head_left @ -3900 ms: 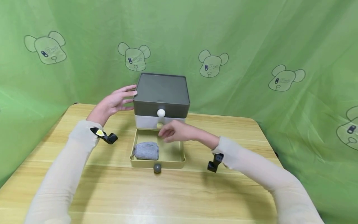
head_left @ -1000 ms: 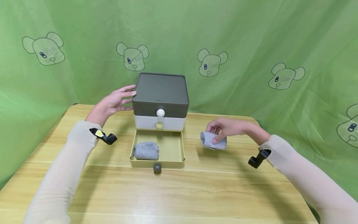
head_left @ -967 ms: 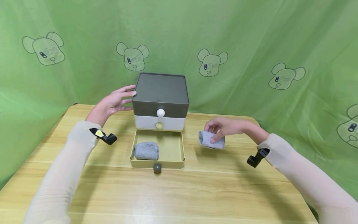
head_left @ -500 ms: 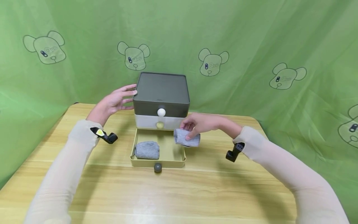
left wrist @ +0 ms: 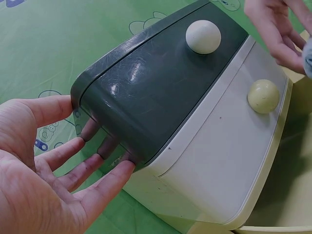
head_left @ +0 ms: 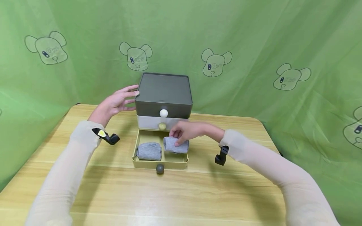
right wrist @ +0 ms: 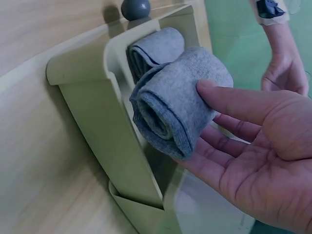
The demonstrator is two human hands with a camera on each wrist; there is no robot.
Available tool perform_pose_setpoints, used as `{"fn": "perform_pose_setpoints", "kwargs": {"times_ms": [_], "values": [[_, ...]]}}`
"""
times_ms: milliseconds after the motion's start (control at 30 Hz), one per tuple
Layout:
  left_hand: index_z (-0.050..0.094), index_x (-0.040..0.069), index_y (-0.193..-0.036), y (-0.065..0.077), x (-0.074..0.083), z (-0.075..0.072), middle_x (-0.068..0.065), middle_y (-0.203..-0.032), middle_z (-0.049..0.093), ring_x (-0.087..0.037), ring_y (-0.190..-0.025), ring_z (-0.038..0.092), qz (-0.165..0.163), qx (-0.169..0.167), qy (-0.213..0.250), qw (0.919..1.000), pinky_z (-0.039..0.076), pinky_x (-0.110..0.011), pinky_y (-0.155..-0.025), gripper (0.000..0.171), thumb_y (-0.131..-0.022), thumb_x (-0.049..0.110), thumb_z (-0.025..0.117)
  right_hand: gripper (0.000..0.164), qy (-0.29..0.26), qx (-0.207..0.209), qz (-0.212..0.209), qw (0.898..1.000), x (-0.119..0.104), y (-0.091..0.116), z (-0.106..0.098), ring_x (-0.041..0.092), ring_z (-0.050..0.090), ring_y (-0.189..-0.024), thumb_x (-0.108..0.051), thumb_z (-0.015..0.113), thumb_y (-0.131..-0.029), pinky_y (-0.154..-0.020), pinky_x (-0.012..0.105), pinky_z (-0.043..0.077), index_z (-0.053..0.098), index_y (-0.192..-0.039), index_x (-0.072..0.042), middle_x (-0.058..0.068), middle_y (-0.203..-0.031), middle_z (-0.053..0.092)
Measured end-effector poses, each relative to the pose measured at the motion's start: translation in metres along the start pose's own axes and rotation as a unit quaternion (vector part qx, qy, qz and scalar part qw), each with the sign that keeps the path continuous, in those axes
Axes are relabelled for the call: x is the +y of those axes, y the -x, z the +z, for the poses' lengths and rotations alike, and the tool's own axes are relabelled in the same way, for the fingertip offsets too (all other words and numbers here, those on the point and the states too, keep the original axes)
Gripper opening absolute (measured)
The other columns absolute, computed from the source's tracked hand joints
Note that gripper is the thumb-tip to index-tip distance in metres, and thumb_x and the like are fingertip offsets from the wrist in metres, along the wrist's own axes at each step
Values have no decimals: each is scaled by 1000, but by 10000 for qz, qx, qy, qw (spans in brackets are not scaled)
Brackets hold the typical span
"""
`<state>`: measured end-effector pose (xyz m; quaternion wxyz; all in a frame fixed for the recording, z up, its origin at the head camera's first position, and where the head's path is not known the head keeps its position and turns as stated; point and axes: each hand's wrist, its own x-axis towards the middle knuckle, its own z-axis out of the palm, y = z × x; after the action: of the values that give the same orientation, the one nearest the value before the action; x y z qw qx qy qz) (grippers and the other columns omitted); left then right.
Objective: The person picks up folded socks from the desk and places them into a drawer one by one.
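A small drawer chest (head_left: 165, 89) with a dark grey top tier, a white middle tier and a yellow-green bottom drawer (head_left: 147, 165) stands on the table. That bottom drawer is pulled out. My left hand (head_left: 117, 102) rests its straight fingertips against the chest's left side. Between thumb and fingers my right hand (head_left: 189, 130) pinches a rolled grey sock (right wrist: 183, 97), held over the right half of the drawer. Another rolled grey sock (head_left: 149, 151) lies in the drawer's left half. In the right wrist view the held roll partly covers it.
The drawers carry round knobs: a white knob (head_left: 163, 113), a yellow knob (head_left: 162, 126) and a dark grey knob (head_left: 160, 169) at the open drawer's front. Behind the wooden table (head_left: 158, 201) hangs a green curtain (head_left: 175, 31) with printed bear heads.
My right hand left the drawer bare, then came back from the table's right side with the second rolled sock, moving left over the drawer. My left hand has stayed put.
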<state>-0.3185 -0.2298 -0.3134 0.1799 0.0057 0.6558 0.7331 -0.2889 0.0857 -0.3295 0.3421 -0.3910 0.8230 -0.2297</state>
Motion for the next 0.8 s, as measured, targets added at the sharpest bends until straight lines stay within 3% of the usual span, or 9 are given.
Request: {"fn": "perform_pose_setpoints", "kwargs": {"times_ms": [200, 400, 800], "values": [[21, 26, -163, 0, 0, 0, -1, -155, 40, -33, -156, 22, 0, -10, -19, 10000, 25, -56, -126, 67, -105, 23, 56, 21, -11, -83, 14, 10000, 2, -12, 9, 10, 56, -84, 0, 76, -87, -74, 19, 49, 66, -106, 1, 3, -90, 62], [20, 26, -164, 0, 1, 1, -8, -168, 24, -33, -156, 22, -2, -31, -59, 10000, 25, -56, -126, 66, -107, 22, 53, 20, 189, -144, 82, 9997, 7, -21, 16, 9, 57, -85, -1, 77, -87, -75, 17, 50, 66, -104, 1, 3, -91, 63], [20, 26, -164, 1, 1, 0, -9, -167, 25, -33, -156, 23, -18, 9, -30, 10000, 26, -55, -126, 66, -106, 22, 53, 18, 961, -192, 27, 9952, 10, -31, 20, 8, 56, -82, -2, 76, -88, -72, 16, 47, 67, -103, 1, 5, -90, 66]]}}
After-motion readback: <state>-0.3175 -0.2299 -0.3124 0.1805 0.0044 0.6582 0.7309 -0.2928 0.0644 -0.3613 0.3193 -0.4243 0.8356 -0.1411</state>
